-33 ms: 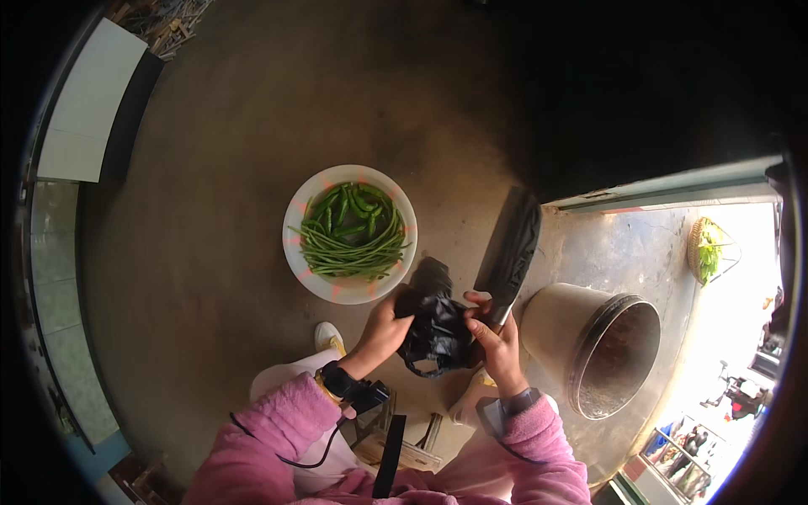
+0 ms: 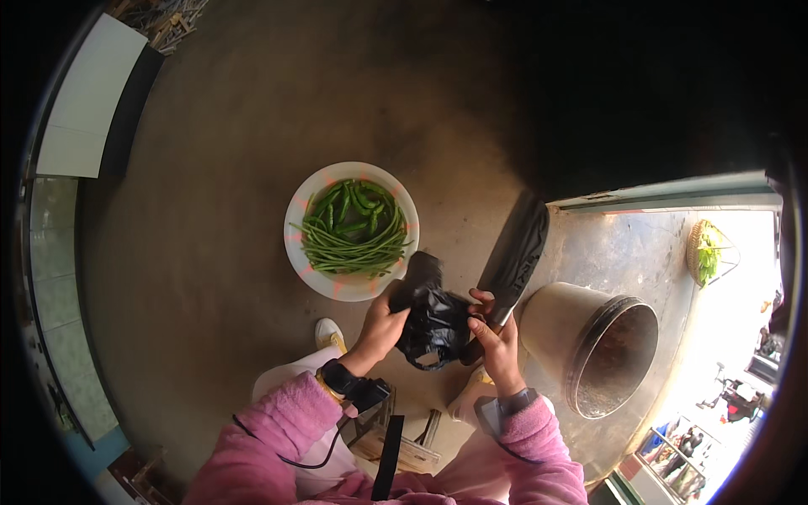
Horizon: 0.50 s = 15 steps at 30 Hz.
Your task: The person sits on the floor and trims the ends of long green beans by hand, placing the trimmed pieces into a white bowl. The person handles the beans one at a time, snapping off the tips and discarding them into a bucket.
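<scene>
My left hand (image 2: 383, 326) is closed around one side of a crumpled black plastic bag (image 2: 433, 324), with a bunched part sticking up past the thumb. My right hand (image 2: 498, 345) grips a cleaver (image 2: 520, 252) by its handle, and its fingertips also touch the bag's right side. The broad dark blade points up and away to the right. Whatever the bag may contain is hidden. Beyond my left hand, a white basin (image 2: 300, 268) on the floor holds long green beans (image 2: 353, 251) in its near part and green chili peppers (image 2: 343, 206) in its far part.
A large pale bucket (image 2: 551, 328) with a dark rim lies or leans to the right of my right hand. By the bright doorway is a basket of leafy greens (image 2: 709, 252). A small wooden stool (image 2: 408, 453) stands between my legs. Tiled cabinets (image 2: 63, 252) line the left.
The cleaver has swung slightly to the right, and the bag's bunched top has risen a little to the left. Both hands keep their holds.
</scene>
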Each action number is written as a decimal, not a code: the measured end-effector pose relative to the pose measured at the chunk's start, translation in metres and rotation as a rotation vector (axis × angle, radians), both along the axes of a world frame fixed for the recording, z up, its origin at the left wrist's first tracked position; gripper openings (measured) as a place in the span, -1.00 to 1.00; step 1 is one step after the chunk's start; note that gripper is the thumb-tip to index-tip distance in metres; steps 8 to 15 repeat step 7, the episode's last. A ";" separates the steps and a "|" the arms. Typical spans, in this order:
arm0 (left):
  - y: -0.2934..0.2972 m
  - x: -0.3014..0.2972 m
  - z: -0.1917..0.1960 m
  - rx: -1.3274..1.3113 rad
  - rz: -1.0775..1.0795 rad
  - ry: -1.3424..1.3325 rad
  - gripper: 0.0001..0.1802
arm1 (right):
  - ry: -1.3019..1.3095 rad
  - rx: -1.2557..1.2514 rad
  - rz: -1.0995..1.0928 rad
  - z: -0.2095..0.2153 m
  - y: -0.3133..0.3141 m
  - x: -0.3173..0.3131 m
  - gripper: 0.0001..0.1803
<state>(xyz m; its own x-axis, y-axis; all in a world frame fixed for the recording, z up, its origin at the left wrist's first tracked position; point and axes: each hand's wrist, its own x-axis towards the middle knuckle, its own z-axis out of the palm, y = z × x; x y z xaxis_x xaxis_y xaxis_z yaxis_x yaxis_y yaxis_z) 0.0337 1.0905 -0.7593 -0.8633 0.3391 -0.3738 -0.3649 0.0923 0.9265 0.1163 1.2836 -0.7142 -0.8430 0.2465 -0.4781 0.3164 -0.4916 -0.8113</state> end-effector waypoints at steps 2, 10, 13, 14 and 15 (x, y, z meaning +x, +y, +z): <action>-0.006 0.007 -0.010 0.153 0.301 -0.223 -0.70 | 0.007 0.039 -0.027 -0.004 -0.012 -0.001 -0.36; -0.022 0.065 0.025 0.356 0.430 -0.682 -0.57 | -0.180 -0.086 -0.058 0.032 -0.083 0.023 -0.43; -0.022 0.065 0.025 0.356 0.430 -0.682 -0.57 | -0.180 -0.086 -0.058 0.032 -0.083 0.023 -0.43; -0.022 0.065 0.025 0.356 0.430 -0.682 -0.57 | -0.180 -0.086 -0.058 0.032 -0.083 0.023 -0.43; -0.022 0.065 0.025 0.356 0.430 -0.682 -0.57 | -0.180 -0.086 -0.058 0.032 -0.083 0.023 -0.43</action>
